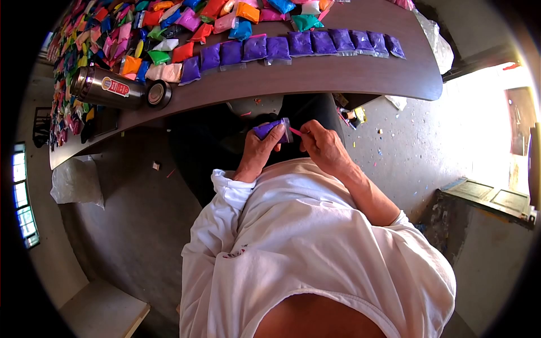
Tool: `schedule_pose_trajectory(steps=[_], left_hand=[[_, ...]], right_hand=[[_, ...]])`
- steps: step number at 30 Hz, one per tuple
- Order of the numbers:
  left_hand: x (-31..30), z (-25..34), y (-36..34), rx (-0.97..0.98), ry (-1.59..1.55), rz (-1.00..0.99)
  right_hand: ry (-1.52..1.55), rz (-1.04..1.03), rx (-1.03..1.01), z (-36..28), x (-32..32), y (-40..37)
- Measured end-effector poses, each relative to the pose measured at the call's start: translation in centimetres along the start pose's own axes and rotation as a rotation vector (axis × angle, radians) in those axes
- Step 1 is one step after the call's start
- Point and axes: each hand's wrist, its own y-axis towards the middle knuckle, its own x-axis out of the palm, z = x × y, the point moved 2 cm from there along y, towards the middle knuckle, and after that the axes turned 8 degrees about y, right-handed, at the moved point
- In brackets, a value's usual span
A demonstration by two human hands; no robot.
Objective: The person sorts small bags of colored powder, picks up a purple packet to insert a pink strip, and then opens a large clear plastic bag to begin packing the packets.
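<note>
**Small purple plastic packet [264,131] held low, clear end facing right**

The person's left hand [257,149] has its grip clamped on the packet's filled purple part, thumb across the top. Held this way, the packet seems steadied by its bulk, while its clear, flat end stays uncovered on the side facing the right hand [327,149]. That hand's grip is closed on a thin, bright pink strip [296,132], pinched between thumb and fingers and reaching toward the clear end; whether the strip goes inside cannot be told. The packet is above the dark-clothed lap [211,138], just off the near edge of the brown, curved-edge bench [394,79], probably because both hands have room there.

On the bench, a row of filled purple plastic packets [277,49] follows the near edge, presumably kept apart by colour from the heaped multicoloured plastic packets [182,53] behind and to the left. A brushed-steel flask [121,92] lies on its side among them, with a round black-and-silver lid [159,94] beside it.
</note>
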Motion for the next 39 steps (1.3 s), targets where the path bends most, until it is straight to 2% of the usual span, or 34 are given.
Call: schedule_pose_trajectory(steps=[13,26,31,39], left_hand=[[0.05,-0.12,0.06,-0.008,0.026,-0.003],[0.10,-0.15,0.07,0.006,0.047,-0.022],[0.02,-0.23,0.15,0.009,0.063,-0.034],[0.20,-0.57,0.49,0.012,0.085,-0.087]], right_hand=[[0.050,0.001,0.135,-0.07,-0.25,0.09],[0.039,0.008,0.141,0.20,-0.32,0.35],[-0.110,0.061,0.041,-0.17,-0.38,0.23],[-0.053,0.190,-0.017,0.35,0.16,0.39]])
